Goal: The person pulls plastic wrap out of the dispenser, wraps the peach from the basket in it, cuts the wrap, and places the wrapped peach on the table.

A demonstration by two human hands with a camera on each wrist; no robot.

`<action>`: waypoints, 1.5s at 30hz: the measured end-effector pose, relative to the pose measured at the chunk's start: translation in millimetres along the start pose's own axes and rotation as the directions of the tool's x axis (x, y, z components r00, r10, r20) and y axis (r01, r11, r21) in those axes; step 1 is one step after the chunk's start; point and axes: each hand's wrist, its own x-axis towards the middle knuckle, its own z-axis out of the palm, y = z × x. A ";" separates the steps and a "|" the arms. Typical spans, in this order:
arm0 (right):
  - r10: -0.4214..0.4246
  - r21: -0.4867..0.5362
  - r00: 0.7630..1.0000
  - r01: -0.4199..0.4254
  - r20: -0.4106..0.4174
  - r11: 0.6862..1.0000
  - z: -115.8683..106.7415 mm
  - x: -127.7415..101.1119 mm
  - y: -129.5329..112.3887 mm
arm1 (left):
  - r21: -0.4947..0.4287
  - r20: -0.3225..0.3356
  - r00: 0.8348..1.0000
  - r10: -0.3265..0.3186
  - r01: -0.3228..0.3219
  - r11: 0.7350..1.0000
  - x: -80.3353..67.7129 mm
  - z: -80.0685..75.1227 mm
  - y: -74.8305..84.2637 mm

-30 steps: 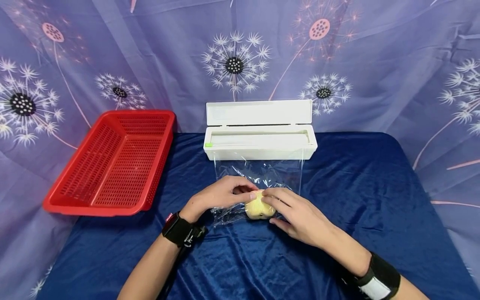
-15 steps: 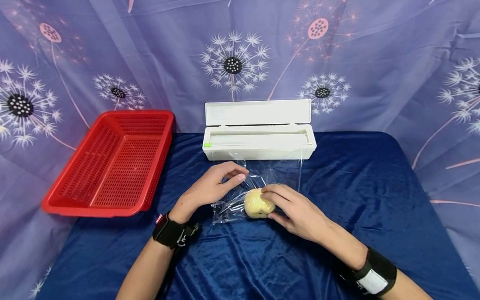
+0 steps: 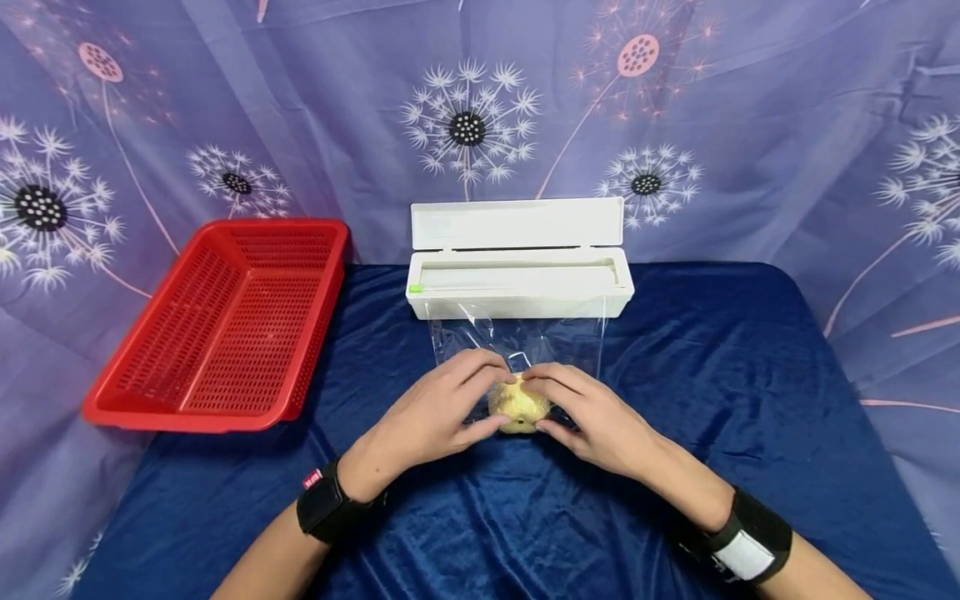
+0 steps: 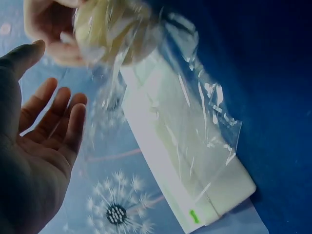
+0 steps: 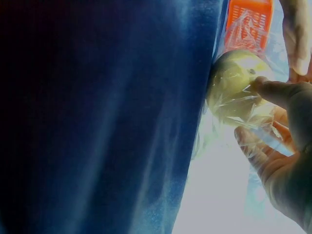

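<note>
A pale yellow round fruit (image 3: 517, 406) lies on a sheet of clear cling film (image 3: 525, 340) pulled out of a white dispenser box (image 3: 517, 287) with its lid up. My right hand (image 3: 558, 400) grips the fruit from the right; in the right wrist view its thumb (image 5: 275, 91) presses the film-covered fruit (image 5: 234, 78). On the fruit's left is my left hand (image 3: 480, 390), fingers laid over the top. The left wrist view shows that hand (image 4: 46, 112) with palm and fingers spread, just beside the wrapped fruit (image 4: 109, 24).
A red perforated basket (image 3: 225, 325) sits at the table's left edge, tilted over it. Dark blue velvet cloth (image 3: 697, 375) covers the table. A purple dandelion-print curtain (image 3: 750, 125) hangs behind. The film (image 4: 204, 126) still joins the dispenser (image 4: 165, 161).
My left hand had lifted away to the back left with the film's edge; now it is back against the fruit with film folded over it. The right hand stayed on the fruit.
</note>
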 end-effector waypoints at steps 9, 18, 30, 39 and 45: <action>0.068 0.087 0.997 -0.070 0.027 0.994 -3.2 1.6 4.6 | 0.077 0.078 0.997 0.012 -0.018 0.997 -4.7 20.8 7.7; 0.110 0.119 0.993 -0.115 0.048 0.986 -6.2 2.2 7.7 | 0.132 0.075 0.997 0.008 -0.018 0.991 -5.1 26.4 4.8; 0.154 0.128 0.986 -0.161 0.062 0.979 -9.0 3.2 10.5 | 0.094 0.094 0.993 -0.074 0.065 0.993 -2.1 32.2 0.9; 0.150 0.136 0.987 -0.157 0.054 0.978 -9.1 4.0 12.1 | 0.078 0.096 0.990 -0.102 0.095 0.992 -0.8 34.1 -2.4; 0.157 0.136 0.986 -0.163 0.058 0.977 -8.3 4.2 13.6 | 0.050 0.103 0.988 -0.118 0.114 0.992 -0.4 34.5 -5.8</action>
